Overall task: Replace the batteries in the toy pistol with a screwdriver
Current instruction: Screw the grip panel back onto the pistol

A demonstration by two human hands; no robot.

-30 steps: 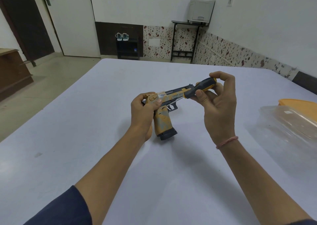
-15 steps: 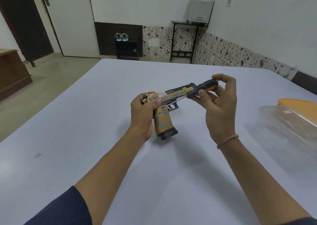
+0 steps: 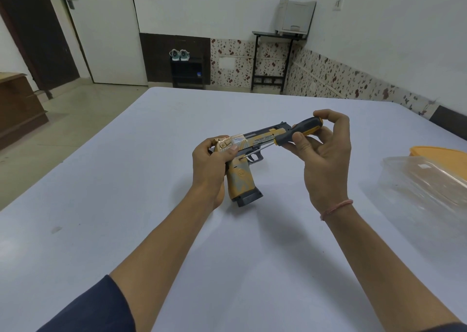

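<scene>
Toy pistol [image 3: 255,140] is up near the centre of the view, barrel pointing away to the right and grip hanging down. Its dark base plate [image 3: 249,197] is close to the surface [image 3: 126,205]; whether it touches can't be told.

Left hand [image 3: 209,159] is clenched round the rear end of the pistol, thumb laid along the side. Right hand [image 3: 326,159] has its fingers [image 3: 328,115] and thumb pinching the handle of the screwdriver [image 3: 290,134]. The thin shaft slants down-left across the frame, w/ the tip at a spot just above the grip, behind the trigger. Prob. a screw there, but too small to confirm.

Step in hand, as judged: backing out the battery-cover screw. Early in the task, since no cover is off and no batteries are in view.

To do it well:
- The shaft looks to lie at a shallow slant to the pistol's side. Better for the person to roll the pistol w/ the left hand so the screw faces the driver, shaft square-on.
- Press in along the shaft while turning. A small screw in plastic strips fast if the tip rides out.
- Fingertip pinch suits short twists. If the screw is stiff, more palm on the handle end.
- Bracing the base plate on the surface would steady the pistol against the push.
- Screw will be tiny. Clear tub [image 3: 424,180] by the orange lid [image 3: 439,152] on the right is a handy drop spot.
</scene>
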